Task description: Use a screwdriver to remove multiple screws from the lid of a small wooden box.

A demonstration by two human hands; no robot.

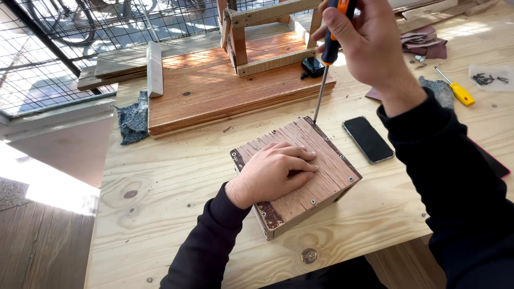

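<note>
Sunlit plywood formed the tabletop (176, 176). Near its front edge sat a wooden box (321, 176), with the left hand (276, 171) lying flat on top, fingers spread. The right hand (364, 43) had its fingers wrapped around an orange-handled screwdriver (326, 59), the tip at the box's far corner. A dark phone (368, 139) lay just beside the box.

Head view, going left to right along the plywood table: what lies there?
Grey-blue cloth scrap → left hand flat on the square wooden box → black smartphone → yellow-handled screwdriver → small pile of dark screws.
</note>
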